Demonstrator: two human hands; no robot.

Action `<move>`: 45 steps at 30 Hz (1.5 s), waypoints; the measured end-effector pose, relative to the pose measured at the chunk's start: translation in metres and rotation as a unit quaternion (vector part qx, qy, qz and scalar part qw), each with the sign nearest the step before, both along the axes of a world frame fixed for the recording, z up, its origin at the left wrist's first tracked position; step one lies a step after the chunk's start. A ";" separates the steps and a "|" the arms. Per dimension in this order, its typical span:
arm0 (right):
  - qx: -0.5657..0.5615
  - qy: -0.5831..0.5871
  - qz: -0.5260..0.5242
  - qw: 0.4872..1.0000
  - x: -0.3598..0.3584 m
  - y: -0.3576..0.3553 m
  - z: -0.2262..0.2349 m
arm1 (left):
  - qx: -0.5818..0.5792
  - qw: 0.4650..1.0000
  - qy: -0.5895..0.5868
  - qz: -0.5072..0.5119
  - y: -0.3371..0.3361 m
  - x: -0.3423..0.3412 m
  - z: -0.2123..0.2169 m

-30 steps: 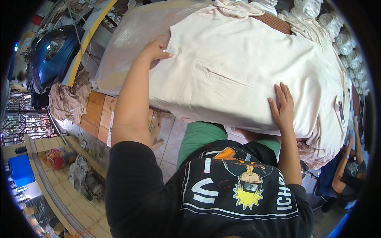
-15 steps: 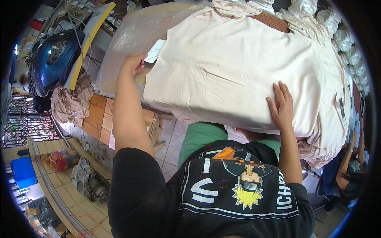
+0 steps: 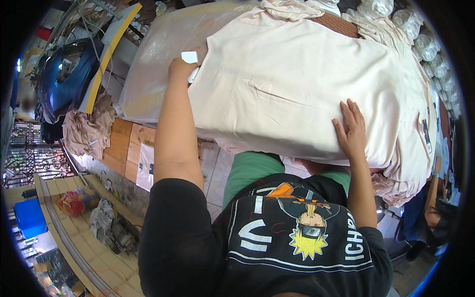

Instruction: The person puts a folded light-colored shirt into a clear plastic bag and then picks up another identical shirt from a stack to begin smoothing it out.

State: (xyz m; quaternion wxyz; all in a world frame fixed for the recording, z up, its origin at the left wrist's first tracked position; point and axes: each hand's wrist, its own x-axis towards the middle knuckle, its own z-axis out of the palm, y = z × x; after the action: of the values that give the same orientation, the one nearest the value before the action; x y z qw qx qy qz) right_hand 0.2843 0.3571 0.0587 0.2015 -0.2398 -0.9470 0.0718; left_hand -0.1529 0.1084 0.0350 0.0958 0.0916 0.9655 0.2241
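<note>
Head view, cream garment (image 3: 297, 84) long axis left-right, right hand (image 3: 352, 131) flat on it

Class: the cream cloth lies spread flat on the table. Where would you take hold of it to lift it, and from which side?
Probably at the near left corner of the cloth, coming from the left, where the left hand already is. The cloth lies flat, so only its edges give the fingers something to pinch; the right hand merely presses flat on top.

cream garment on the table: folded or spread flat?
Spread flat: the cream garment lies open across the pile, right hand pressed flat on it.
</note>
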 end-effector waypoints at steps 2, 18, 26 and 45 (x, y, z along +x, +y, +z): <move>-0.009 0.005 0.003 1.000 -0.001 -0.001 0.001 | 0.100 0.994 -0.043 0.012 -0.013 -0.034 -0.009; -0.049 0.079 -0.025 0.995 0.037 0.007 0.045 | 0.355 0.907 0.091 0.209 -0.100 -0.047 -0.012; -0.300 -0.270 -0.228 0.886 0.204 0.047 0.067 | 0.062 0.915 -0.394 -0.064 -0.146 0.146 0.024; -0.656 0.218 -0.096 0.717 0.246 0.039 -0.031 | 0.436 0.863 -0.254 -0.020 -0.178 0.169 0.012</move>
State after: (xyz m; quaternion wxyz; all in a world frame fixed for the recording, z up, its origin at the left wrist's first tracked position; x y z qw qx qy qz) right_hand 0.5304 0.3959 0.0276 0.2003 -0.3791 -0.5648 0.7051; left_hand 0.0161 -0.0693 0.0470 0.2926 0.0831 0.7096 0.6355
